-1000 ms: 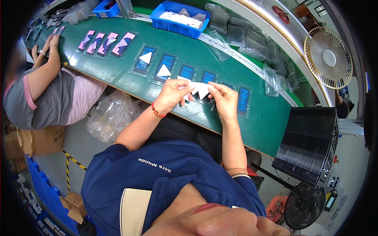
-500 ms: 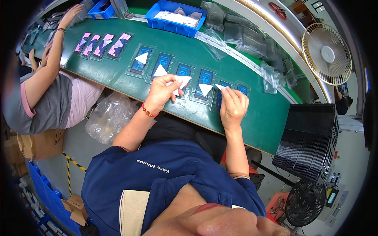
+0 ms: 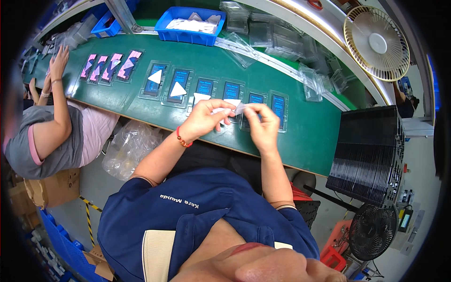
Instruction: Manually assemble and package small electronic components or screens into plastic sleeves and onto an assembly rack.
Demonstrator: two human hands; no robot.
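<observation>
Close together over the green workbench [image 3: 300, 145], both my hands are at work. My left hand [image 3: 203, 121] is closed round white triangular pieces [image 3: 224, 120], partly hidden by its fingers. With thumb and forefinger, my right hand [image 3: 264, 126] pinches a thin whitish piece [image 3: 239, 109] beside them. Under and behind my hands runs a row of screen panels in clear plastic trays, such as the lit panel [image 3: 278, 107] at the right end. White triangles lie on several of them, including one triangle [image 3: 178, 90] on the second panel from the left.
A blue bin [image 3: 164, 33] of white pieces stands at the back. Stacked clear trays [image 3: 282, 40] lie behind the metal rail. Pink-patterned panels [image 3: 109, 67] lie farther left, near a co-worker's arm [image 3: 63, 101]. A black rack [image 3: 364, 155] and a fan [image 3: 377, 43] stand right.
My right hand has moved left with its white piece, close to my left hand. The view has shifted a little. The co-worker's raised hand has come lower.
</observation>
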